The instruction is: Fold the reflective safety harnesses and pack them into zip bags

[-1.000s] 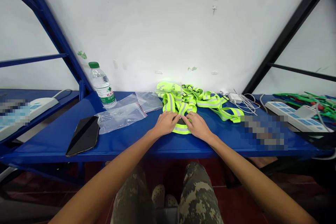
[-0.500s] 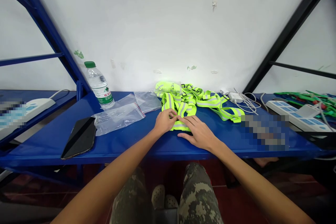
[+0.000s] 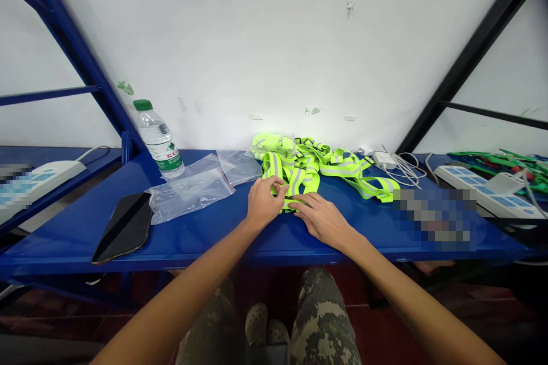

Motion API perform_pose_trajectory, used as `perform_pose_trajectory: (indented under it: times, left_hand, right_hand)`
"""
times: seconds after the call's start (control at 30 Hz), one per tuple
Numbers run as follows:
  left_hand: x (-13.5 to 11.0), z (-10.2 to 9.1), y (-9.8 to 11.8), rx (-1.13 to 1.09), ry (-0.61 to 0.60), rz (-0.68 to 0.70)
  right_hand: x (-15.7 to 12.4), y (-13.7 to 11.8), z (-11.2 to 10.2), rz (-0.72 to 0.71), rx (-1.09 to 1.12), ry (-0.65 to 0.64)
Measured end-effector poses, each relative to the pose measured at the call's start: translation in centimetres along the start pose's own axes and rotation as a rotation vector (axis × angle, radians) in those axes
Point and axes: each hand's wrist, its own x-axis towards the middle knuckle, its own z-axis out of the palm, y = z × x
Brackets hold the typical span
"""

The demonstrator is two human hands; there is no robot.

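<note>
Left hand: The left hand (image 3: 263,202) sits at the near end of the reflective vest (image 3: 297,177), on the worktop's near half.
Left grip: Closed, with thumb and curled fingers pinching a yellow-green band of the vest.
Right hand: The right hand (image 3: 323,219) lies palm down just right of the left hand, with its fingers stretched across the vest's near edge.
Right grip: Open and flat, its fingertips (image 3: 299,198) resting on the vest without closing on it.
Between the hands: A small dark piece (image 3: 291,198) shows at the vest's near edge; it is too small to identify.
Vest: Yellow-green with silver stripes, lying tangled mid-worktop against the far wall (image 3: 257,40), with a strap trailing right.
Worktop: A blue metal worktop (image 3: 205,245) runs across the scene.
Left side: Two clear plastic bags (image 3: 190,197) lie just left of the vest, a black phone (image 3: 124,222) lies beyond them to the left, and an upright water bottle (image 3: 157,145) with a green cap stands far left.
Right side: A white charger (image 3: 384,159) with tangled white cables (image 3: 402,172) sits right of the vest. Farther right is a white power strip (image 3: 479,191), and a blurred patch (image 3: 434,219) covers the near right.
Below: Camouflage trousers (image 3: 321,319) show beneath the worktop.
</note>
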Motion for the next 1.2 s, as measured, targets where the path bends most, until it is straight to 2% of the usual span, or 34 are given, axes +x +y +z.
perform_pose_trajectory:
  times: [0.13,0.23,0.43,0.57,0.83,1.03,1.13,1.2]
  left_hand:
    - [-0.9,-0.5,0.5,0.086,-0.031,0.132]
    - [-1.2,-0.5,0.7,0.145,-0.073,0.167]
    - [-0.5,-0.5,1.0,0.279,-0.099,0.088]
    - [0.6,-0.6,0.8,0.272,-0.119,0.042]
    - [2.5,0.1,0.4,0.367,-0.167,-0.029]
    - [3.1,1.0,0.2,0.435,-0.207,0.021]
    - [3.3,1.1,0.2,0.442,-0.192,0.082]
    - [3.4,1.2,0.2,0.415,-0.178,0.091]
  right_hand:
    - [0.3,0.3,0.1,0.039,0.059,0.005]
    - [0.6,0.8,0.1,0.054,0.135,0.036]
    - [1.7,1.8,0.1,0.097,0.280,0.076]
    - [2.5,2.3,0.5,0.161,0.323,0.076]
    - [3.4,3.2,2.1,0.169,0.246,0.061]
    - [3.8,3.4,2.1,0.105,0.156,0.078]
    - [3.7,3.1,1.9,0.103,0.101,0.146]
    - [3.4,3.1,1.8,0.130,0.089,0.257]
